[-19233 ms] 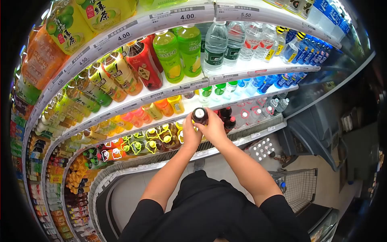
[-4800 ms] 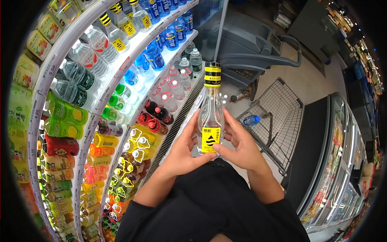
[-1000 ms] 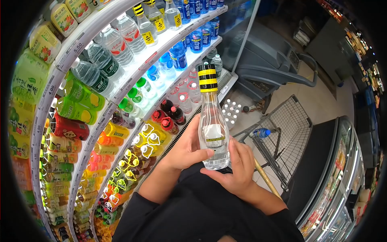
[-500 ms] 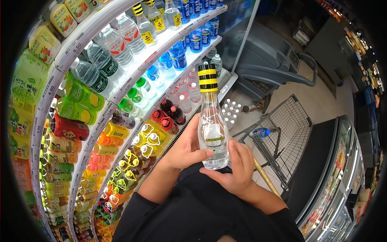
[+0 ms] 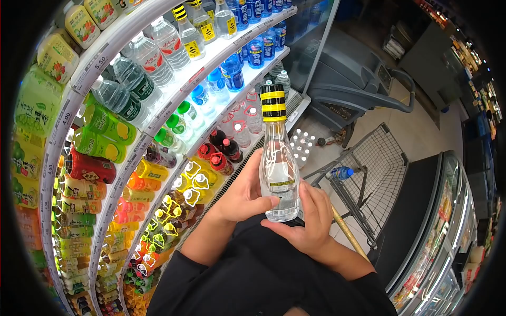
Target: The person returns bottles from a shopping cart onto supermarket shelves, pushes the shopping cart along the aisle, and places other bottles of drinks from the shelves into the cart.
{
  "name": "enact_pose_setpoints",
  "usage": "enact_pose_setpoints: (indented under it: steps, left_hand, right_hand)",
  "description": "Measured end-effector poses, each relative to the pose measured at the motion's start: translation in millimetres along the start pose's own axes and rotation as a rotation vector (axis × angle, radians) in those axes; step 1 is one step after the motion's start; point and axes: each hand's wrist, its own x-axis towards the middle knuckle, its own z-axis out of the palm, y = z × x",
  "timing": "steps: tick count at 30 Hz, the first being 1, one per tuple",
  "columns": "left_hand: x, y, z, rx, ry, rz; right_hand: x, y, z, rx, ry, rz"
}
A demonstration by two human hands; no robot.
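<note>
Clear bottle (image 5: 278,155) gripped by both hands (image 5: 240,194) (image 5: 312,220); label (image 5: 282,184) unreadable; shelf tag (image 5: 100,62) reads 5.50

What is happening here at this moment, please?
A person in a black top is holding a clear bottle with both hands, its striped cap on. The left hand grips its left side; the right hand supports its lower end. Stocked drinks shelves are on the left, and a wire shopping cart stands on the right.
</note>
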Motion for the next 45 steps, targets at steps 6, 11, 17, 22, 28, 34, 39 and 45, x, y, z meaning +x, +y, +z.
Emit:
enact_pose_setpoints:
  steps: [6, 11, 17, 22, 28, 34, 39, 45]
  left_hand:
    - [1.1, 0.8, 0.7, -0.015, -0.008, -0.024]
    - [0.7, -0.9, -0.5, -0.007, -0.006, -0.01]
    - [1.3, -4.0, -2.7, -0.039, -0.02, -0.003]
    - [1.7, -3.8, -3.2, -0.005, -0.032, -0.003]
    - [1.5, -4.3, -2.4, -0.003, -0.04, -0.004]
    - [0.4, -3.2, 0.6, -0.008, -0.022, -0.015]
    - [-0.5, -2.4, 1.2, -0.009, -0.038, -0.014]
    - [-3.4, -4.0, -3.7, 0.047, -0.058, 0.012]
  right_hand:
    - [-0.4, 0.4, -0.2, -0.007, 0.002, 0.003]
    - [1.0, 0.6, -0.7, 0.003, 0.002, 0.005]
    - [0.0, 1.5, -0.3, 0.009, 0.011, 0.005]
    - [-0.6, 1.3, -0.7, 0.01, 0.01, 0.012]
    - [-2.3, 1.5, -2.3, 0.031, -0.018, 0.018]
    - [-2.9, 0.3, -2.8, 0.033, -0.009, 0.024]
    - [-5.1, -1.3, -2.6, 0.038, -0.01, 0.037]
    - [-5.6, -1.5, -0.8, 0.043, -0.008, 0.031]
